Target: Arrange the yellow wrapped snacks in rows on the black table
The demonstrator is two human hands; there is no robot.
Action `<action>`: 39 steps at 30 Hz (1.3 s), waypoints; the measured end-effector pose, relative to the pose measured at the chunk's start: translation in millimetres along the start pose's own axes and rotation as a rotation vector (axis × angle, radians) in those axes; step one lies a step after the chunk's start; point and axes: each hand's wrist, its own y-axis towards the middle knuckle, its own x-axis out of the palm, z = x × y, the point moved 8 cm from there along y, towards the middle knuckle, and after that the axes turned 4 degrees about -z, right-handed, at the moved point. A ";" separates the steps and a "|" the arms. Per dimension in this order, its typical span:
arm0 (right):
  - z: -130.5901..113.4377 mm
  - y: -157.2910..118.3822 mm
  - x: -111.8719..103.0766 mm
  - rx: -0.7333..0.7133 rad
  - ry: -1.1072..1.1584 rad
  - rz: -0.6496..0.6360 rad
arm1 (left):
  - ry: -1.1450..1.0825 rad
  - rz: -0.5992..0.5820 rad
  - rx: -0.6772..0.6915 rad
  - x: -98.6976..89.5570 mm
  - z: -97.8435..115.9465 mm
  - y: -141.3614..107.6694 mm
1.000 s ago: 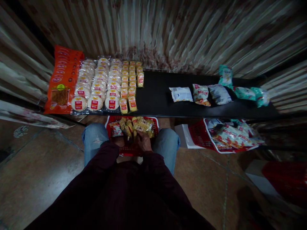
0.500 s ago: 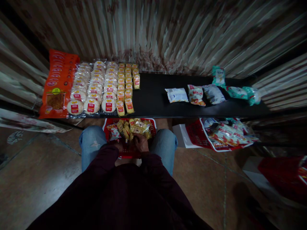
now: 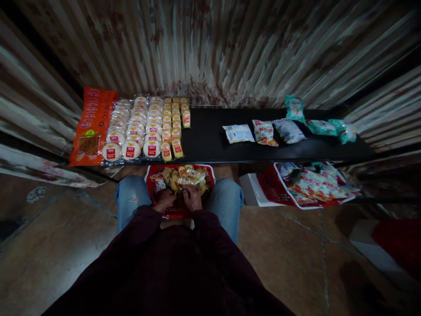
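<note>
**Basket (image 3: 177,215) and shelf (image 3: 210,145), with counts**

The left hand (image 3: 165,200) and right hand (image 3: 191,197) reach into the one basket between two knees (image 3: 131,193). Gold packs (image 3: 187,181) (too jumbled to count) lie there; the right fingers curl against them, the left bend nearby; whether either grips cannot be told. The shelf bears one orange bag (image 3: 92,123), three rows of white rounds (image 3: 130,149), three pouches (image 3: 265,131), three green packets (image 3: 321,127).
</note>
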 end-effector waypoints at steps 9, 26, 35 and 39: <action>-4.7 3.7 -57.1 0.144 -0.233 0.317 | -0.207 0.134 0.056 -29.7 0.6 -13.4; -5.7 15.2 -34.2 0.165 -0.210 0.016 | -0.173 0.226 0.412 -40.6 45.1 -19.2; 13.5 22.1 -25.4 0.249 0.281 -0.010 | -0.756 0.010 0.279 -18.6 44.7 -16.0; 30.1 13.2 9.9 0.370 0.623 -0.096 | -0.829 -0.024 0.251 -11.5 40.2 -26.1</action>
